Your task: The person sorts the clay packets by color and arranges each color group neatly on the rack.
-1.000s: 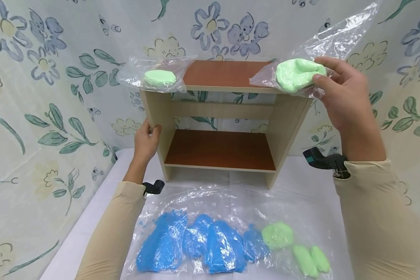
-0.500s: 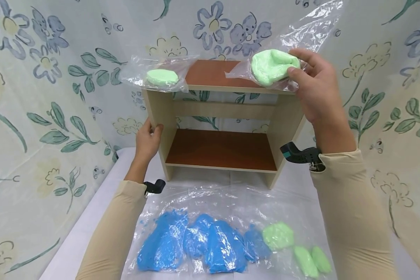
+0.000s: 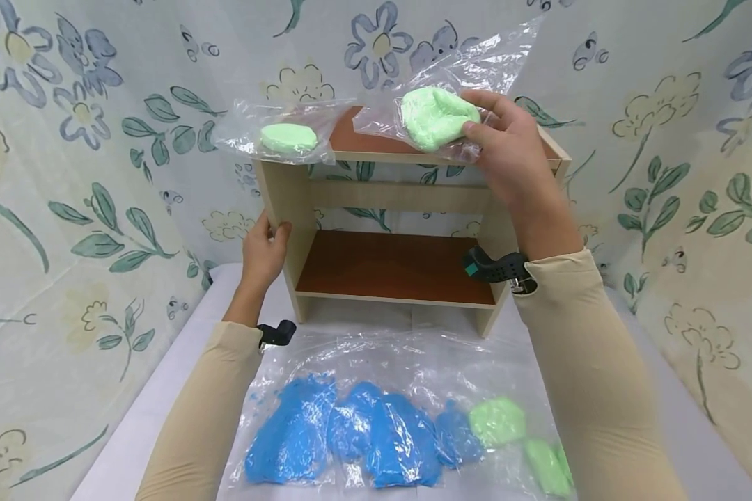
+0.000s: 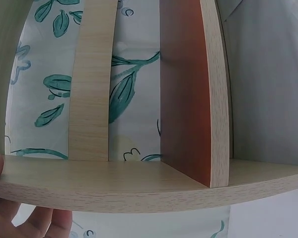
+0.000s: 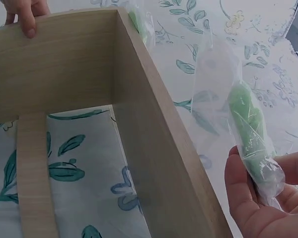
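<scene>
My right hand [image 3: 507,142] pinches a clear bag of light green clay-like material [image 3: 435,118] between thumb and fingers, above the top of a small wooden shelf [image 3: 401,268]. The lump is dented on its upper side; the loose end of the bag sticks up to the right. In the right wrist view, the bagged lump [image 5: 251,129] is seen edge-on, apart from the shelf. My left hand [image 3: 264,252] grips the shelf's left side panel [image 4: 99,183], thumb inside and fingers outside. Another bagged green lump [image 3: 288,138] lies on the top board's left end.
Several bagged blue lumps [image 3: 291,435] and bagged green lumps [image 3: 497,422] lie on the white table [image 3: 182,334] in front of the shelf. A floral cloth [image 3: 100,209] hangs behind and on both sides.
My right hand has moved left along the shelf's top with the bag of green clay-like material, from the right end toward the middle. The left hand stays on the side panel.
</scene>
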`<state>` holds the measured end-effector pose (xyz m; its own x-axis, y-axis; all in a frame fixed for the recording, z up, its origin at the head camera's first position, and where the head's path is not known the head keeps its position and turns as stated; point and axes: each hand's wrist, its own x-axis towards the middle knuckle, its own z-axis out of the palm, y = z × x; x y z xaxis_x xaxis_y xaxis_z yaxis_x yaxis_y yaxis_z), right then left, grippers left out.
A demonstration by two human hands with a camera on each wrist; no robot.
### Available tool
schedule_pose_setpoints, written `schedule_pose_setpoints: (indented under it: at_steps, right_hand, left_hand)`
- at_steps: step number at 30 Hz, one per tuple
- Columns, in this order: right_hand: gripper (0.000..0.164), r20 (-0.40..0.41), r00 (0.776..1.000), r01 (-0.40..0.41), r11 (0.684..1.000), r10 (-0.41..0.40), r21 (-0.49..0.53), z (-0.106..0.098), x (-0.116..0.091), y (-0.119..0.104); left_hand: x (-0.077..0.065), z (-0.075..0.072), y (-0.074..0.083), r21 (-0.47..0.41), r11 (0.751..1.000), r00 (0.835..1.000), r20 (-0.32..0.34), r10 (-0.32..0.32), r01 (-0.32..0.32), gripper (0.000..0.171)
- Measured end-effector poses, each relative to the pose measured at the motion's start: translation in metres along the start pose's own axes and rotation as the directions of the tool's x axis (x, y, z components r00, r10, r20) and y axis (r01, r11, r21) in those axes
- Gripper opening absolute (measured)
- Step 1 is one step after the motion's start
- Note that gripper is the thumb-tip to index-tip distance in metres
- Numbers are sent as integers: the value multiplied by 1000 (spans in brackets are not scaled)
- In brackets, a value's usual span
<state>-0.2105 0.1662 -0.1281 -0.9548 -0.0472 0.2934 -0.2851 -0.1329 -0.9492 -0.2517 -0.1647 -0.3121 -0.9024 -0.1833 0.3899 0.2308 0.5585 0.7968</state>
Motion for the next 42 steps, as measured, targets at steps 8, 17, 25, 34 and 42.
schedule_pose_setpoints:
  at_steps: [8, 17, 25, 34, 42]
  right_hand:
    - [37, 47, 999, -25, 1000, 24, 10, 28, 15, 7]
    - [37, 124, 991, -55, 997, 48, 52, 46, 27, 6]
    - [45, 120, 985, -85, 950, 126, -302, 64, 36, 4]
    - [48, 16, 993, -68, 679, 116, -731, 71, 23, -6]
    - [62, -61, 993, -111, 585, 105, -804, 55, 14, -10]
  left_hand:
    - [1, 0, -2, 3, 1000, 1000, 3, 1, -1, 48]
    - [2, 1, -2, 1, 999, 999, -15, 35, -35, 46]
    - [2, 2, -2, -11, 999, 999, -21, 32, -32, 45]
    - [2, 2, -2, -11, 1000, 999, -28, 27, -28, 44]
    - [2, 3, -5, -20, 999, 998, -39, 39, -39, 44]
